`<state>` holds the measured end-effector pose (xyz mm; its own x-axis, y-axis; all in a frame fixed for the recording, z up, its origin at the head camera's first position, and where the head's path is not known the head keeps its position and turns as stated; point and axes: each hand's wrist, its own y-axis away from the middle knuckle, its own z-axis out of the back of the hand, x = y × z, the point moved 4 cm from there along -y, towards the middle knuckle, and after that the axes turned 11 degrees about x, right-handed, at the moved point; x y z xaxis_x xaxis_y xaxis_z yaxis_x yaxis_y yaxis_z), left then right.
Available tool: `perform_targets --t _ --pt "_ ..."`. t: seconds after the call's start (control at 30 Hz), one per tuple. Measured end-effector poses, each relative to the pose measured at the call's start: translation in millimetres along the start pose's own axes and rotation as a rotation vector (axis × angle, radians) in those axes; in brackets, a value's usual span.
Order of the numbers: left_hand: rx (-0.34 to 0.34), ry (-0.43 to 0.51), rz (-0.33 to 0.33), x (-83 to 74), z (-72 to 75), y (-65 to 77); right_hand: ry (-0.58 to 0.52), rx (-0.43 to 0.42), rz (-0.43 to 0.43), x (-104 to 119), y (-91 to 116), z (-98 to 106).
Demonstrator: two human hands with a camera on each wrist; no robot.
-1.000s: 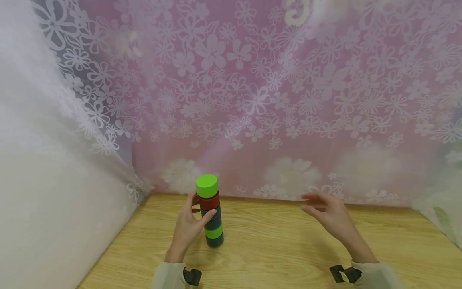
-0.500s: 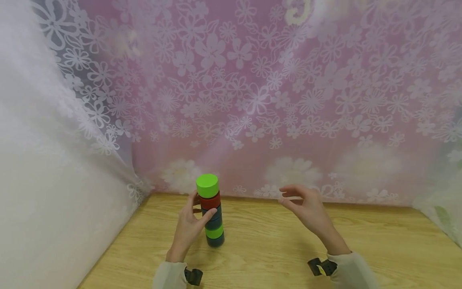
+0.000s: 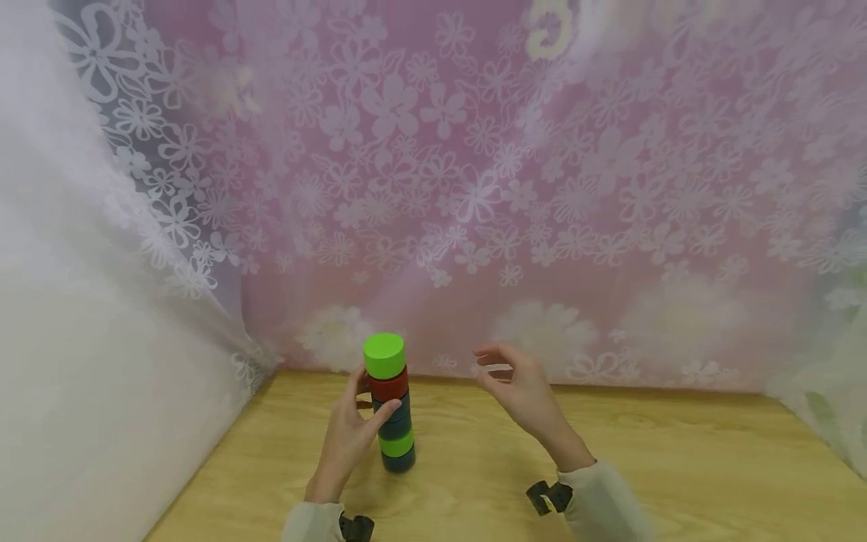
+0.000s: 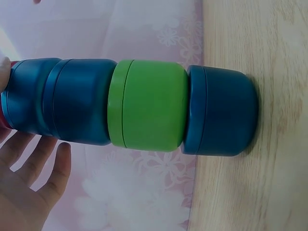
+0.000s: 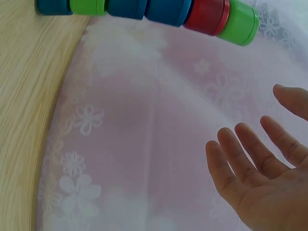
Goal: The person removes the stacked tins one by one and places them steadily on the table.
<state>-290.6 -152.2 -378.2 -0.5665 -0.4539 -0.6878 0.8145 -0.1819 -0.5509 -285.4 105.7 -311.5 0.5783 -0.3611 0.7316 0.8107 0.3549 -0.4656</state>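
Note:
An upright stack of small round lidded tins stands on the table, its lowest a blue tin (image 3: 398, 460) with a green tin (image 4: 151, 105) above it. Higher up come two blue ones, a red tin (image 5: 207, 15) and a bright green tin (image 3: 384, 356) on top. My left hand (image 3: 347, 436) holds the stack near the red tin and the upper blue one, thumb in front and fingers behind. To the right of the stack, in the air and apart from it, my right hand (image 3: 524, 391) is held with loosely bent, spread fingers and nothing in them.
The light wooden table (image 3: 467, 482) runs back to a pink, flower-patterned curtain (image 3: 433, 188). A whitish sheet (image 3: 101, 339) hangs along the left side. Dark bands with small devices (image 3: 550, 497) sit at both wrists.
My right hand has moved left, closer to the stack, its fingers still loosely bent and holding nothing. My left hand keeps its hold on the stack, which stands where it was.

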Motion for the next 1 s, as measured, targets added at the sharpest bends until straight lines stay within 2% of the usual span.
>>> perform_targets --t 0.33,0.57,1.0 --pt "-0.012 -0.008 -0.002 0.2 0.3 0.3 -0.015 -0.011 0.034 13.2 -14.8 -27.2" --pt "-0.012 -0.006 -0.023 -1.0 -0.4 -0.1 -0.052 -0.016 0.052 20.3 -23.0 -38.4" --pt "-0.007 0.003 -0.044 -1.2 1.6 0.7 -0.144 0.034 0.081 32.3 -41.0 -60.6"
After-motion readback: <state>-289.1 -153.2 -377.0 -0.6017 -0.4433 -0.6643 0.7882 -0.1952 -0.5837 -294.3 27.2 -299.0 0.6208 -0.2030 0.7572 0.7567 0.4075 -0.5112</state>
